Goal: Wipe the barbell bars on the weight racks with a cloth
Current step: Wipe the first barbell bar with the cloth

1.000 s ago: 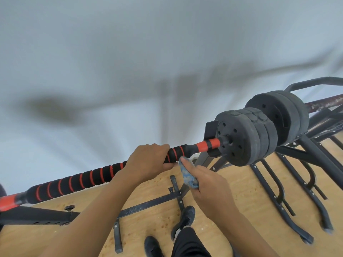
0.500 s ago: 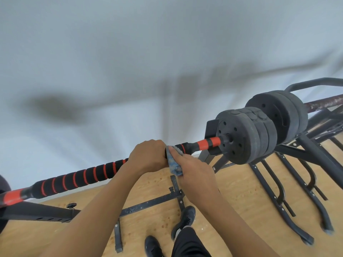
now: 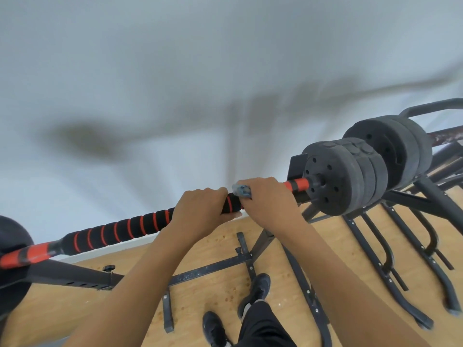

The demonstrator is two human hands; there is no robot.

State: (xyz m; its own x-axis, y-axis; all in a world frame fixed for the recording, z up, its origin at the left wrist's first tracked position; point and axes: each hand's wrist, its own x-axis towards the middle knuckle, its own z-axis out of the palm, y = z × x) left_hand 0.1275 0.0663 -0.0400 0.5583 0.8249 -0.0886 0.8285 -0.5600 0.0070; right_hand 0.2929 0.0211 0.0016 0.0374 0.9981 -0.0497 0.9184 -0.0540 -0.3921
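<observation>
A barbell bar point(image 3: 120, 230) with a black foam grip and red rings runs from lower left to the black weight plates point(image 3: 343, 176) at right. My left hand point(image 3: 200, 212) is closed around the bar's grip. Just to its right, my right hand point(image 3: 268, 200) wraps over the bar with a blue-grey cloth point(image 3: 241, 190) pressed under its fingers; only a corner of the cloth shows. The bar rests on a black metal rack point(image 3: 65, 274).
A second set of black plates point(image 3: 398, 146) on a rusty bar point(image 3: 446, 136) sits behind at right. Black rack legs point(image 3: 385, 276) spread over the wooden floor. My shoes point(image 3: 255, 291) stand below the bar. A white wall fills the upper view.
My right hand came up from below the bar with the cloth and has closed over the bar beside my left hand. The left hand kept its grip.
</observation>
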